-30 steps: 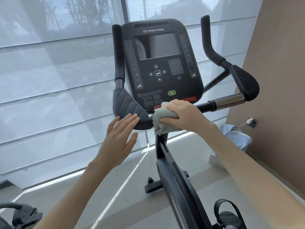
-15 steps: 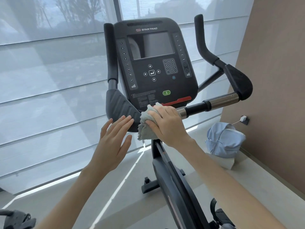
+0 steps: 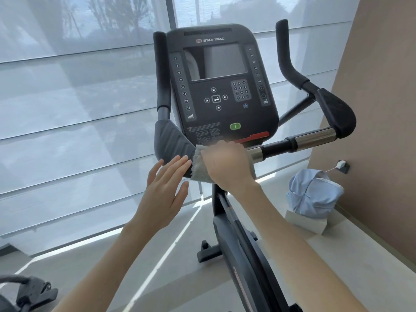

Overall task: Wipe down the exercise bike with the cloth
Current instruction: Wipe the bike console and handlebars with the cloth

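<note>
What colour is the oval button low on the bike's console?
The small oval button is green, seen best in the head view.

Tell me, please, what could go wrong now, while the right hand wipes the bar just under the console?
1. The cloth in the right hand sits just below the green button and red strip of the console; an upward stroke might press one of them.
2. The left hand is open, with its fingertips at the arm pad, close to the cloth; a stroke to the left could bump into it.
</note>
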A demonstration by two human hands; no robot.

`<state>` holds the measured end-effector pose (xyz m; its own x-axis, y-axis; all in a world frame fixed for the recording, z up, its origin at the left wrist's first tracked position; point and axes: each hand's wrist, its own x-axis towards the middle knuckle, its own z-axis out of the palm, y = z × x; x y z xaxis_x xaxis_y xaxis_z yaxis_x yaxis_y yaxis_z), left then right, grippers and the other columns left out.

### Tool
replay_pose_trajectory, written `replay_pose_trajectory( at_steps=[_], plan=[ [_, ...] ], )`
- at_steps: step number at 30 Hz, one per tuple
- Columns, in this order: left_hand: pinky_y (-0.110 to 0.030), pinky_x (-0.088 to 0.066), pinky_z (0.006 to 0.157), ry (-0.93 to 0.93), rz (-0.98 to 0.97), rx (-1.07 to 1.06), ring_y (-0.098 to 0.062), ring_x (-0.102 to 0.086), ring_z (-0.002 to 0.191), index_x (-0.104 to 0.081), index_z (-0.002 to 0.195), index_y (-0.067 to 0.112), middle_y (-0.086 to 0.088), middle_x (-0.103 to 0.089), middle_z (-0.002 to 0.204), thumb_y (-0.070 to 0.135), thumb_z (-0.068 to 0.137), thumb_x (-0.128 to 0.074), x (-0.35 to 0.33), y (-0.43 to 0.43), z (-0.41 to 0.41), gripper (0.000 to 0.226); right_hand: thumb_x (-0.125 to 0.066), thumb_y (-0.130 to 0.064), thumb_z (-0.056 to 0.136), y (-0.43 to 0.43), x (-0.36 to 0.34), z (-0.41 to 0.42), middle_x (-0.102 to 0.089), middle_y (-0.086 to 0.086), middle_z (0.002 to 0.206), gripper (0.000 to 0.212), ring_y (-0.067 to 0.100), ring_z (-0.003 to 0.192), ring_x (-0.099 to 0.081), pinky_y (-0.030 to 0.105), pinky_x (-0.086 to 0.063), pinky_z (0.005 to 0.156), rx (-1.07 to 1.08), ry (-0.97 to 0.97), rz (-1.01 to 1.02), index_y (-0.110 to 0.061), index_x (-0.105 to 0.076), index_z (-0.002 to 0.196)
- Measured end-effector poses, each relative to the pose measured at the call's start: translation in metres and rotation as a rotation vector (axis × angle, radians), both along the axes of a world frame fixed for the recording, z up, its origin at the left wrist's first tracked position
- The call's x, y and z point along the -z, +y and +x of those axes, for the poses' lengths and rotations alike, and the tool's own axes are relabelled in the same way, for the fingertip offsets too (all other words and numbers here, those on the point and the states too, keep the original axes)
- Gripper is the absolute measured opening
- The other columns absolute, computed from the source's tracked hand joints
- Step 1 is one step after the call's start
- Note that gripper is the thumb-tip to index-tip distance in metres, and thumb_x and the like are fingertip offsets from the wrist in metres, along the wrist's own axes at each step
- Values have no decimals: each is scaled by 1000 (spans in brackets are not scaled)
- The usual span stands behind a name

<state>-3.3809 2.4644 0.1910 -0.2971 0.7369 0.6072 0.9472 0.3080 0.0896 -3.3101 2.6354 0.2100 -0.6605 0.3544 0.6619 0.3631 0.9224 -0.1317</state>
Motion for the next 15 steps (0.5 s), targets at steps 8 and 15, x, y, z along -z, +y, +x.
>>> replay_pose_trajectory(
  at_steps=[8, 15],
  plan=[
    [-51, -24, 113, 114, -40, 0, -21, -42, 133, -52, 133, 6, -6, -51, 140, 25, 97, -36, -6, -9, -13, 44, -36, -33, 100, 28, 37, 35, -61, 15, 124, 44, 36, 118, -55, 51, -45, 99, -180, 185, 229, -5, -61, 122],
    [-54, -28, 110, 184, -69, -1, -23, -46, 131, -52, 134, 5, -8, -51, 140, 25, 97, -39, -8, -20, -31, 44, -48, -34, 96, -22, 31, 7, -64, 11, 121, 39, 31, 114, -58, 45, -43, 103, -194, 232, 40, -6, -64, 119]
  ],
)
